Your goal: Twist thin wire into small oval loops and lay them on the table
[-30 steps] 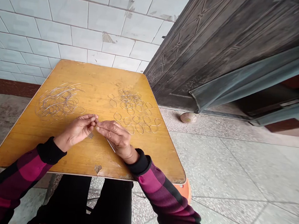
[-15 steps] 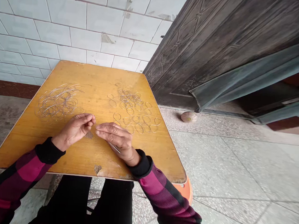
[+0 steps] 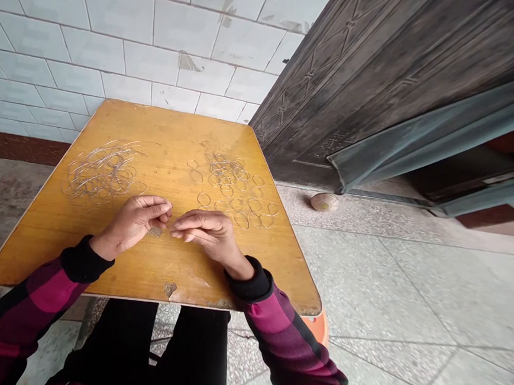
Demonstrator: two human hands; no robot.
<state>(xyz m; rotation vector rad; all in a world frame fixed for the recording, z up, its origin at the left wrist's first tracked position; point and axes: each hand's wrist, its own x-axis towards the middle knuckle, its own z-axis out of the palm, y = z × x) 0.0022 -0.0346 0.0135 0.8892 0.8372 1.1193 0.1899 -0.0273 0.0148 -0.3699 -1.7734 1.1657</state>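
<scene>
Soft, even daylight fills the view, leaving only faint shadows under the fingers on the surface. Wide-angle distortion bends the tiles beyond them, and the door right of them looks dim.

thin silver wire loops, scattered flat

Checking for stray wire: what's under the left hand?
The left hand covers part of the wooden tabletop. A chipped patch shows by its fingers; the wire loops lie apart, beyond it. Under the palm is hidden, so stray wire can't be ruled out.
</scene>
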